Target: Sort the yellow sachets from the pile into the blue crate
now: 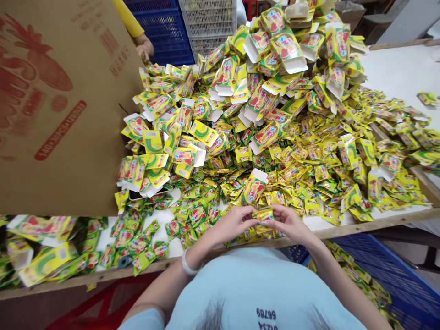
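White-topped table (392, 68) with wooden rim (385, 222), spanning the frame. Piled with small cartons (288, 48) top centre, yellow sachets (312, 206) right of centre, green sachets (199, 215) lower left. Also carrying a blue-grey ring (120, 262), bottom left.

Workshop, heaped boxes (259, 101), stacked crates (209, 19)

The desk (398, 66) is viewed from head height, forward and steeply downward. The left hand (237, 223) and right hand (291, 223) are seen close below, just under the frame's centre.
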### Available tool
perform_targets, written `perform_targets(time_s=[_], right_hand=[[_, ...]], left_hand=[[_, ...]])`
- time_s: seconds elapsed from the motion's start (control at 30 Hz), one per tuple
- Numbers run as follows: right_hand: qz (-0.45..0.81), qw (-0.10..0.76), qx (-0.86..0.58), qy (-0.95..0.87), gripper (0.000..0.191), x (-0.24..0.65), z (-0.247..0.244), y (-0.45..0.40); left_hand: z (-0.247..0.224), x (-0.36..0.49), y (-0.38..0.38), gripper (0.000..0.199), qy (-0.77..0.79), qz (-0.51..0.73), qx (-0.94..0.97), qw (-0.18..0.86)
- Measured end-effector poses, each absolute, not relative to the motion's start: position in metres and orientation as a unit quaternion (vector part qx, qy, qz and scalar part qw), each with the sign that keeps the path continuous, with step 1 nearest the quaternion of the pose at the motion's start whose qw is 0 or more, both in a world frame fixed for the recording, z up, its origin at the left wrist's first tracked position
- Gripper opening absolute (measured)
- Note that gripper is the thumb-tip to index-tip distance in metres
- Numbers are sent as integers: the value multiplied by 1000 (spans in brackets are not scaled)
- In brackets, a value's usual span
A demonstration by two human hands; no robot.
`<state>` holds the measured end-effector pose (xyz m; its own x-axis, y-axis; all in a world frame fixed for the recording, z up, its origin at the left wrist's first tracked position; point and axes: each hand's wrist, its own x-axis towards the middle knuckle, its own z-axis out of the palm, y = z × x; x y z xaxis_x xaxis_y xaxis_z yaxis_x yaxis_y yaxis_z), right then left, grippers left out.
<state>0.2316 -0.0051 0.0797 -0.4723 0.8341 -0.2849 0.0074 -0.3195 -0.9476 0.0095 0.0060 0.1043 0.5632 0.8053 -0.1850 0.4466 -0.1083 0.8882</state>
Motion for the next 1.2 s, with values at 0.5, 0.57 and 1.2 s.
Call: perform_targets(time_s=[0.5, 0.57, 1.2], right_hand=[[539, 558, -454, -438, 27, 242, 123, 38], [498, 555, -433, -506, 21, 231, 127, 39], [376, 293, -337, -812, 18, 249, 137, 2]], left_hand=[[85, 43, 43, 32, 395, 372, 661, 518], [91, 41, 31, 49, 367, 343, 600, 622], [108, 22, 1, 104, 378, 167, 650, 638]])
